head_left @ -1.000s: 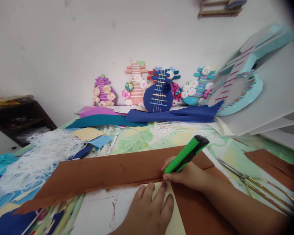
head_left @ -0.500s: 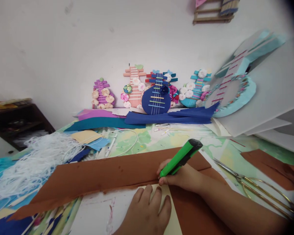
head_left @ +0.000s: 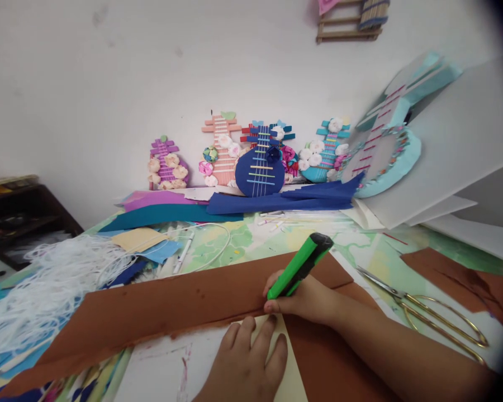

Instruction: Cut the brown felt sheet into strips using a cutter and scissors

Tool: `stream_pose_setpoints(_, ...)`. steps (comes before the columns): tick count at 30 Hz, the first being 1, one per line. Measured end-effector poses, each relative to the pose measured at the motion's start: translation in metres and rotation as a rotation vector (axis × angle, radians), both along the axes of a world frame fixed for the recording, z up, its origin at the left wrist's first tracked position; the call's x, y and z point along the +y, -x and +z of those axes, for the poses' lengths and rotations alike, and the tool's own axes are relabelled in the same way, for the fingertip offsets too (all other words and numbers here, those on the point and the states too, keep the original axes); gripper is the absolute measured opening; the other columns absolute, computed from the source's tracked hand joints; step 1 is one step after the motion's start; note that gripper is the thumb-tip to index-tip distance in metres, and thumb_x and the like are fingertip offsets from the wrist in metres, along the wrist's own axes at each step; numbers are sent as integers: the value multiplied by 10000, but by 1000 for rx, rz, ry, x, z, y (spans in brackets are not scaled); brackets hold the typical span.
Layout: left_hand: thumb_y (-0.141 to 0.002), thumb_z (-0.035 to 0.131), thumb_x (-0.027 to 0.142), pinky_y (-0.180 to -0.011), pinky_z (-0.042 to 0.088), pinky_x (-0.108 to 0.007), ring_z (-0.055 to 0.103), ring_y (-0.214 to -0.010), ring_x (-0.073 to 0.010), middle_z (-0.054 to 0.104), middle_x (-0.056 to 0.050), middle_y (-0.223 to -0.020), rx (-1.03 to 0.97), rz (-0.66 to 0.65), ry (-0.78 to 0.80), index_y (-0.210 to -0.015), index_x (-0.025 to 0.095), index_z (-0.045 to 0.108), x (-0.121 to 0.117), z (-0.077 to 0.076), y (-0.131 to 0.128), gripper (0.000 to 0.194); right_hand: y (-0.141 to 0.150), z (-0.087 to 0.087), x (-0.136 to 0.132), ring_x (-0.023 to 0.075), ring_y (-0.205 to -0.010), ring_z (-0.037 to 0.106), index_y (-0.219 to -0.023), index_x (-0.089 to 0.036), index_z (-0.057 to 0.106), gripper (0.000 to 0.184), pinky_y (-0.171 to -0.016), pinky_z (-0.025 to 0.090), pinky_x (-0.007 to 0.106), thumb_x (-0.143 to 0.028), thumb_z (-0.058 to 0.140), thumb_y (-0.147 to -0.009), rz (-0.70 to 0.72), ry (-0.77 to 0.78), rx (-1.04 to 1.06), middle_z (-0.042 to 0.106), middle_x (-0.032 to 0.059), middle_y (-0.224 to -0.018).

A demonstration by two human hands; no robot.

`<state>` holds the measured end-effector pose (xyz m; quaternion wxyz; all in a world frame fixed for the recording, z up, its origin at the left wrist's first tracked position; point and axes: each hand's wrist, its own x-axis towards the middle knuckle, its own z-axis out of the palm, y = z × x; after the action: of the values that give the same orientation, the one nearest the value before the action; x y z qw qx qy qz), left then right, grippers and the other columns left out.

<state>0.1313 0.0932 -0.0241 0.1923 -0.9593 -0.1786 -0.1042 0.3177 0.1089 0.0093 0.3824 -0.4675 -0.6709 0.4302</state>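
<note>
My right hand (head_left: 304, 301) is closed around a green utility knife (head_left: 297, 267) with a black end. The knife tilts up and to the right, and its lower tip is hidden by my fingers at the edge of the brown sheet (head_left: 163, 301). My left hand (head_left: 249, 360) lies flat, fingers spread, on a cream piece of card (head_left: 291, 357) and the white paper (head_left: 159, 363) beside it. The fingertips of that hand rest close to the brown sheet's near edge. More brown material extends under my right forearm.
Gold-handled scissors (head_left: 419, 307) lie to the right, near a brown scrap (head_left: 448, 273). A heap of white cord (head_left: 62, 285) covers the left side. Along the wall stand several decorated paper instruments, including a dark blue one (head_left: 260, 173). Blue strips (head_left: 276, 202) lie before them.
The whole view has shifted a little, so things appear slightly further left. Both hands keep nearly the same place on the sheets, and the knife remains in my right hand.
</note>
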Motion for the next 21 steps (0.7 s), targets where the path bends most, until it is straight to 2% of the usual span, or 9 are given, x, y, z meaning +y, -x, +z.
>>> stream_pose_setpoints(6, -853, 388, 226, -717, 396, -357, 501, -888, -248, 498, -78, -1147, -13, 3, 18, -1117, 226, 473, 0, 0, 0, 277, -6, 1, 0, 109, -588, 525, -695, -168, 570, 163, -559, 439, 225, -284, 651, -613, -25, 79, 88, 553, -25, -609)
stream_pose_setpoints(10, -851, 387, 224, -717, 400, -358, 503, -885, -247, 500, -77, -1144, 4, 10, 21, -1124, 227, 467, 0, 2, 0, 285, -6, 2, -1, 122, -652, 528, -680, -165, 554, 170, -610, 443, 237, -271, 661, -601, -6, 21, 70, 560, -13, -662)
stream_pose_setpoints(18, -823, 404, 240, -715, 405, -375, 500, -895, -273, 489, -90, -1163, 25, -6, 12, -1156, 210, 442, 1, 0, 2, 336, -8, 0, 0, 128, -659, 548, -702, -171, 564, 169, -626, 454, 248, -261, 662, -597, -7, 63, 87, 577, -15, -667)
stream_pose_setpoints(21, -804, 418, 244, -718, 406, -375, 497, -902, -279, 477, -85, -1180, 53, 4, 5, -1172, 212, 430, 1, 0, 2, 370, -6, 0, 1, 131, -664, 549, -681, -165, 563, 162, -618, 452, 241, -257, 663, -593, 3, 22, 37, 583, -8, -680)
